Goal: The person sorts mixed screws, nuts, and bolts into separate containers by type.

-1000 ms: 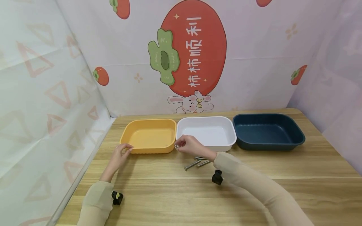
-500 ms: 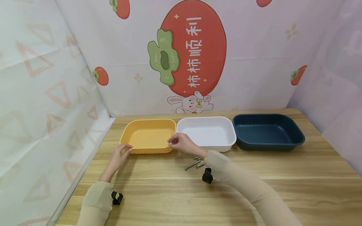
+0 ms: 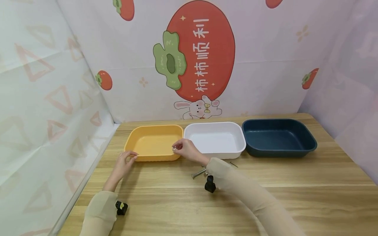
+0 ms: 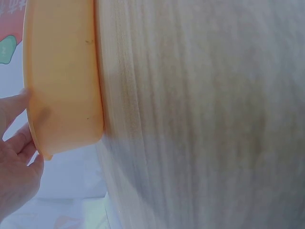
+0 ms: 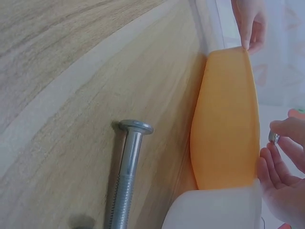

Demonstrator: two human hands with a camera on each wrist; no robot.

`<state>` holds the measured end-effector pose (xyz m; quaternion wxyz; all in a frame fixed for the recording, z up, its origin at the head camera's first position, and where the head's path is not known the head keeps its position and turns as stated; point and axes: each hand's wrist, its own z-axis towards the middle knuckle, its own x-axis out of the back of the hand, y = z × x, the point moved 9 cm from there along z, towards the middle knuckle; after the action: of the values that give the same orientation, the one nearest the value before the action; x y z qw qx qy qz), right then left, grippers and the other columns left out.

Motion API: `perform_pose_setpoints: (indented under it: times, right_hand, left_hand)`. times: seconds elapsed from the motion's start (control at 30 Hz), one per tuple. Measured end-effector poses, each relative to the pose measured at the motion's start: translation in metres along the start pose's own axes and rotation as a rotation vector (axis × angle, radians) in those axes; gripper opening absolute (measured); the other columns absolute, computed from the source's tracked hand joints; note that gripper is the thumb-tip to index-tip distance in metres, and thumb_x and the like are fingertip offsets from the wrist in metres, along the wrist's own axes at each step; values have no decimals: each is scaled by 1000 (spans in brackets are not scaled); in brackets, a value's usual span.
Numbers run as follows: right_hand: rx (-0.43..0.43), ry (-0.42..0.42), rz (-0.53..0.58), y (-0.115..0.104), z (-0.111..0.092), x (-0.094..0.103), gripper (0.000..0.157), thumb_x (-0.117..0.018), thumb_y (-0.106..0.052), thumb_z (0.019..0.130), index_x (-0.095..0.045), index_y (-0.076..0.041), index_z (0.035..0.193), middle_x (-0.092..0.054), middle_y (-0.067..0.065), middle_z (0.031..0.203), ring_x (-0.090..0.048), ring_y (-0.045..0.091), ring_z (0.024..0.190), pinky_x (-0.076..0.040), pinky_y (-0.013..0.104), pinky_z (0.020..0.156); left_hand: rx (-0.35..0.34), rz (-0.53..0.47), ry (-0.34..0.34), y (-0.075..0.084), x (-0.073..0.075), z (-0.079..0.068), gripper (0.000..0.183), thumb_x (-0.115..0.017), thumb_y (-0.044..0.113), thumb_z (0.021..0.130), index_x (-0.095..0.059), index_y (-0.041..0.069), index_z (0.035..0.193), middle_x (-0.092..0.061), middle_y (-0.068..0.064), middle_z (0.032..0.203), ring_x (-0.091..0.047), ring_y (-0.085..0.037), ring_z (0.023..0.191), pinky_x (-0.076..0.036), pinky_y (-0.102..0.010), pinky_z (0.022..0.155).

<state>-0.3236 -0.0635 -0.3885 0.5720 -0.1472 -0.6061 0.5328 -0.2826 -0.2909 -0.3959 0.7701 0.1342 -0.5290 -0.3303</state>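
Observation:
My left hand (image 3: pixel 121 167) holds the front left corner of the yellow tray (image 3: pixel 157 158) by its rim, with its fingertips against the edge. Over the front right part of that same tray is my right hand (image 3: pixel 189 151). It pinches a small shiny metal nut (image 5: pixel 273 137) between thumb and fingers, above the rim. Below the right wrist, a bolt (image 3: pixel 198 173) lies on the table. In the right wrist view, its flat head and threaded shank (image 5: pixel 128 167) show up close. The sleeve hides part of the other metal pieces there.
Right of the yellow tray stand a white tray (image 3: pixel 218 155) and a dark blue tray (image 3: pixel 280 153), in one row at the back of the wooden table (image 3: pixel 165 203). A thin screw (image 3: pixel 234 164) lies in front of the white tray. Printed cloth hangs behind.
My right hand has moved left with the nut, from beside the white tray to over the yellow tray. The sleeve now covers more bolts and uncovers a thin screw. My left hand stays put.

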Motion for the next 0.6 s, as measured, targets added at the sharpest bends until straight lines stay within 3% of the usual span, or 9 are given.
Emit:
perform_pose_setpoints:
  times: [0.33, 0.6]
  right_hand:
    - [-19, 21, 27, 0, -4, 0, 22, -64, -3, 77, -63, 6, 98, -61, 17, 94, -56, 20, 79, -45, 21, 69]
    - [-1, 30, 61, -4, -19, 7, 20, -64, -4, 78, -64, 4, 96, -61, 16, 94, -57, 20, 80, -45, 21, 69]
  left_hand:
    - [27, -11, -16, -1, -1, -1, 10, -57, 0, 83, -59, -5, 92, -58, -23, 94, -47, -36, 92, -36, -50, 79]
    - [28, -30, -7, 1, 0, -2, 11, -57, -2, 83, -59, -6, 92, -58, -23, 94, -46, -37, 92, -36, -53, 78]
